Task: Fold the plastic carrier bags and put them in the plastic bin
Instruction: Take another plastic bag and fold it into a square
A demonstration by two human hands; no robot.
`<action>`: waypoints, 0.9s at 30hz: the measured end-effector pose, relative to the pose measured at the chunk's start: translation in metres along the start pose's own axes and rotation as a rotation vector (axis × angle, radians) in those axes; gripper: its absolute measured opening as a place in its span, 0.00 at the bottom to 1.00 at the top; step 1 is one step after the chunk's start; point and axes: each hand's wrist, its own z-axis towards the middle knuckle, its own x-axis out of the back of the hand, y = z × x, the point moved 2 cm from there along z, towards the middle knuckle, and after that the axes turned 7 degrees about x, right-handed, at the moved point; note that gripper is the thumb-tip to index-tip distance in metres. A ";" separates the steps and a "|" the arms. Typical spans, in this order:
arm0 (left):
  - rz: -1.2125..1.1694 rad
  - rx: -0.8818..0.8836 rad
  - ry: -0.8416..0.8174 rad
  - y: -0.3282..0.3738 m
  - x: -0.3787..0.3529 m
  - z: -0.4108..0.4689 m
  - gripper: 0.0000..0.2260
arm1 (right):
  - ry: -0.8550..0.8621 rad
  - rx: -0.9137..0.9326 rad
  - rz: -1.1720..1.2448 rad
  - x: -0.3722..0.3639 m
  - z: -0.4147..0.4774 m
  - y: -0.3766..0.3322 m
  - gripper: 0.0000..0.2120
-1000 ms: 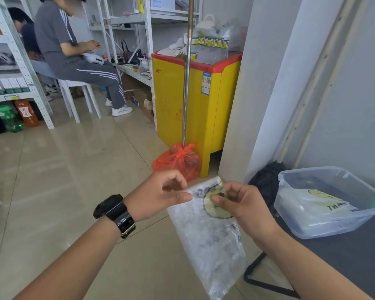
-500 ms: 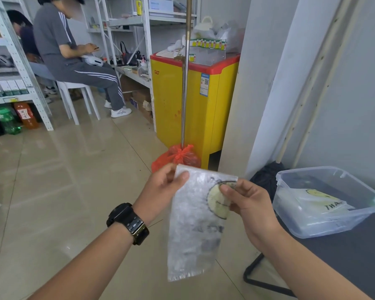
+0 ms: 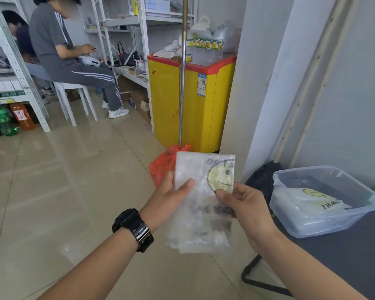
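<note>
While the smiley-printed carrier bag (image 3: 204, 204) is hanging in mid-air as a narrow folded panel, the left hand (image 3: 169, 198) is pinching its left edge and the right hand (image 3: 245, 206) its right. Judgement: edges need aligning and air pressing out before the next fold. The plastic bin (image 3: 286, 213) is standing nearby on the right.
</note>
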 end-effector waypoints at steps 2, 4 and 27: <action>0.024 -0.030 -0.031 -0.002 -0.002 -0.001 0.17 | 0.017 0.000 0.015 0.002 0.001 -0.001 0.05; 0.064 -0.091 0.020 -0.001 -0.002 -0.001 0.16 | -0.054 -0.030 -0.003 0.001 0.001 -0.001 0.07; 0.012 -0.069 0.064 0.003 0.012 -0.001 0.14 | -0.218 -0.160 -0.001 0.001 -0.003 -0.005 0.11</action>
